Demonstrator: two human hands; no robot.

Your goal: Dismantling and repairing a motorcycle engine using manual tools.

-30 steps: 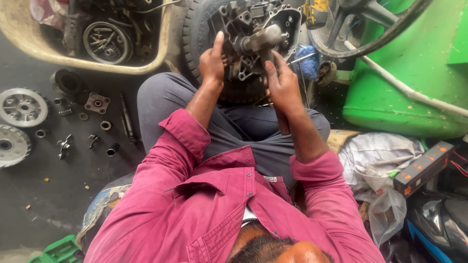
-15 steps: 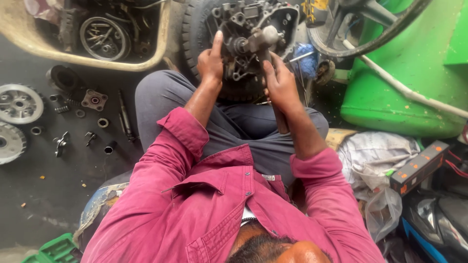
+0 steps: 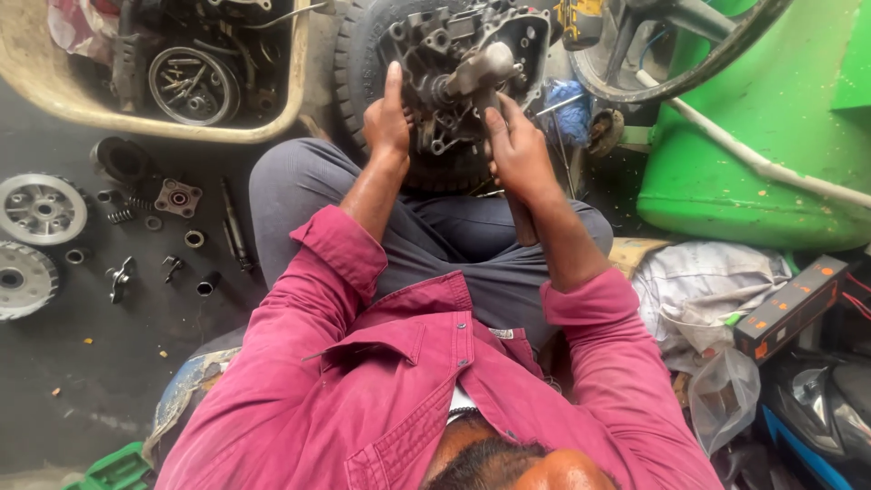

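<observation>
Beige tub [image 3: 54,86] at top left of dark floor, holding greasy metal parts, round ring-shaped part [image 3: 193,83] among them. Below tub: two toothed clutch discs [image 3: 41,209], small springs, washers, bolts [image 3: 168,222] scattered just beside them. Far right of tub: green vehicle body [image 3: 771,118] with white hose [image 3: 726,145] across it. Below green body: crumpled white cloth [image 3: 699,290], dark box with orange marks [image 3: 789,308], clear plastic bag [image 3: 721,395].
</observation>
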